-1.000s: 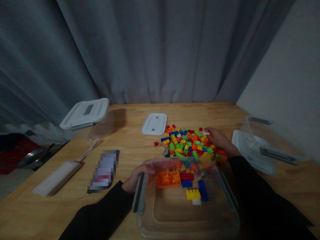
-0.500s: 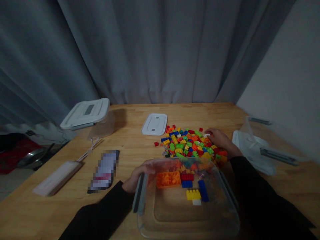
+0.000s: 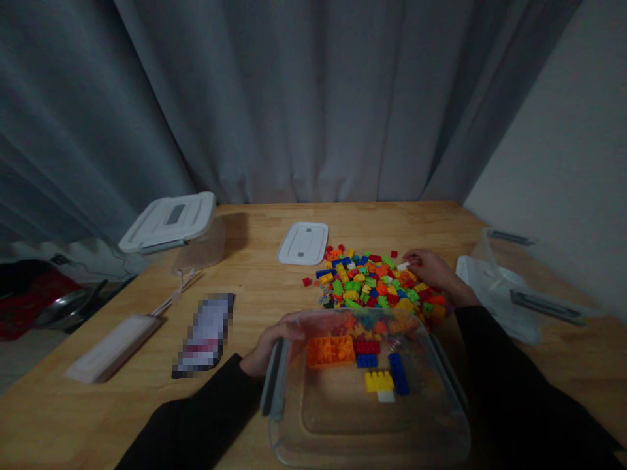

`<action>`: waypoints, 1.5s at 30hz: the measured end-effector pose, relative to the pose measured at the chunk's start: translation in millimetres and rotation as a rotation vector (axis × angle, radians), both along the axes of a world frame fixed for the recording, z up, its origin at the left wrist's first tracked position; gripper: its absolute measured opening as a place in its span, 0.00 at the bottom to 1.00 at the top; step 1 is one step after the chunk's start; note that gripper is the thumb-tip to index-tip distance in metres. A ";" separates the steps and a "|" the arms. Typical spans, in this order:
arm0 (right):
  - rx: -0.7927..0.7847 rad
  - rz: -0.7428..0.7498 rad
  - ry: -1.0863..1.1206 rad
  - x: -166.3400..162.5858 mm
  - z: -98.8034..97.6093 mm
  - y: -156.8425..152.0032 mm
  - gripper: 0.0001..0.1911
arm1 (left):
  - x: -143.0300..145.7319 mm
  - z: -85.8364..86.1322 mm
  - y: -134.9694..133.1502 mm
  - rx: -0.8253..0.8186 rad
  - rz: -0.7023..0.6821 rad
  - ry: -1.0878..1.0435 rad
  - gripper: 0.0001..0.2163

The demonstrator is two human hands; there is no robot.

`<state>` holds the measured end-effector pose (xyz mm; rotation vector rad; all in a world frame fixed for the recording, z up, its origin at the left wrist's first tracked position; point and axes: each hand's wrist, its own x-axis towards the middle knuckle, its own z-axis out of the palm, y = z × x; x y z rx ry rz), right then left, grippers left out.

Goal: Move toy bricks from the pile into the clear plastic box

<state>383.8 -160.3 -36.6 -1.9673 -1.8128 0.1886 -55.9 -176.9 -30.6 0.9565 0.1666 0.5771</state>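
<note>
A clear plastic box with grey side latches stands in front of me. My left hand grips its left rim near the far corner. Inside lie an orange block, a red brick, blue bricks, a yellow brick and a white piece. Beyond the box spreads a pile of colourful toy bricks. My right hand is at the pile's right side, fingers curled together beside a white brick. Whatever is between those fingertips is too small to make out.
A white lid lies behind the pile. At the left are a lidded clear box, a pale oblong case with a strap, and a blurred-out phone-like object. Another clear box with grey latches lies at the right.
My right hand has shifted slightly right and away from me, and the white brick at its fingertips sits a little further left and tilted. My left hand and the box have stayed put.
</note>
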 end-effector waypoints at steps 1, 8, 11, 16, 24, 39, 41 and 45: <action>0.011 0.002 0.002 -0.1 0.3 0.1 0.15 | 0.1 0.7 -0.1 -0.001 -0.004 0.002 0.30; 0.058 -0.009 0.050 -3.5 4.1 -1.9 0.15 | 1.3 4.3 -2.0 -0.006 0.003 0.016 0.29; -0.018 -0.003 0.108 -5.3 7.4 -3.7 0.15 | 1.5 4.4 -2.1 -0.012 -0.014 0.013 0.31; -0.088 -0.004 0.046 -4.8 7.7 -4.8 0.17 | 1.7 2.4 -1.5 -0.015 -0.006 -0.003 0.30; -0.165 0.002 0.001 -4.1 9.9 -6.4 0.15 | 1.6 -1.4 0.3 0.002 -0.024 -0.018 0.31; -0.018 0.032 0.252 2.9 0.6 -5.2 0.15 | -0.9 -0.1 1.2 -0.006 -0.024 -0.004 0.30; 0.013 0.038 0.279 1.9 2.9 -6.7 0.16 | -1.4 0.0 1.5 -0.006 -0.022 -0.009 0.30; 0.060 -0.011 0.201 -7.1 22.6 -12.9 0.14 | -0.8 0.3 1.2 0.000 -0.020 -0.001 0.31</action>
